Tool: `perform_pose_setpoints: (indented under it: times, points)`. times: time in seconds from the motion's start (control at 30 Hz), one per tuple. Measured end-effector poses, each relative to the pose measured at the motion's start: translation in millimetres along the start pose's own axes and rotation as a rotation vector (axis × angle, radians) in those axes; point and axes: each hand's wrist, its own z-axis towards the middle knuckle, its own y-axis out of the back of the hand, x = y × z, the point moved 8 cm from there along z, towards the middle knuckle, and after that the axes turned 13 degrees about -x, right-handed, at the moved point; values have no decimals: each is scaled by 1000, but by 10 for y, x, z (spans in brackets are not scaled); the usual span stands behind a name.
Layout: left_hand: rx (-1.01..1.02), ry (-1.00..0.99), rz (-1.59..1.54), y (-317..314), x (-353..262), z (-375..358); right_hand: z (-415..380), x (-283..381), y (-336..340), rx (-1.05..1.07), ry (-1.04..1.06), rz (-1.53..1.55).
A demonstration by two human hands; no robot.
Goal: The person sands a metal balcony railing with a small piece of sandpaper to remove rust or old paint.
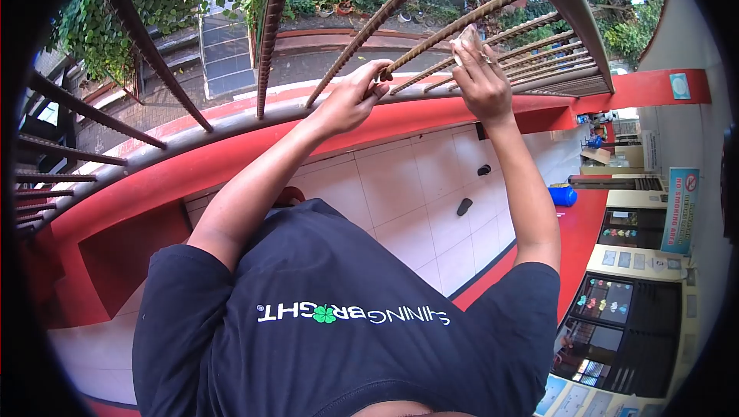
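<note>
Rusty brown ribbed bar [431,41], one of a row in a railing grille [269,24], thin and ridged along its length, dull with wear. Sits at about one o'clock from frame centre, near the top, running from the grey rail [231,128] up toward the upper rail [566,1]. Gripped low down by the left hand [356,97], fingers curled and pressed together around the bar near its foot. Pressed higher up by the right hand [481,78], fingers closed together over a small pale cloth or pad [466,40] held against the bar; material of the pad cannot be told.

Neighbouring bars close on both sides, leaving narrow gaps. Beyond the grille at twelve o'clock, green foliage [154,1] and a paved yard. Below the rail, a red ledge [431,113] and white tiled wall [416,186]. At six o'clock, a black shirt [346,324] with white lettering, filling the lower frame. At four o'clock, a blue sign [679,209] and display boards [616,301].

Long axis slanting from eight o'clock up to two o'clock, upper end pointing toward the top right.
</note>
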Motion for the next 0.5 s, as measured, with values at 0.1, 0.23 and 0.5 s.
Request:
perform_pose_setpoints:
  times: [0.1, 0.23, 0.5]
  points:
    - [-8, -38, 17, 6, -39, -27, 34, 168, -64, 32, -127, -96]
    - [16, -8, 10, 20, -68, -16, -26, 192, -102, 47, -204, -106]
    - [29, -35, 27, -9, -21, -2, 36, -89, 13, 5, -287, -210]
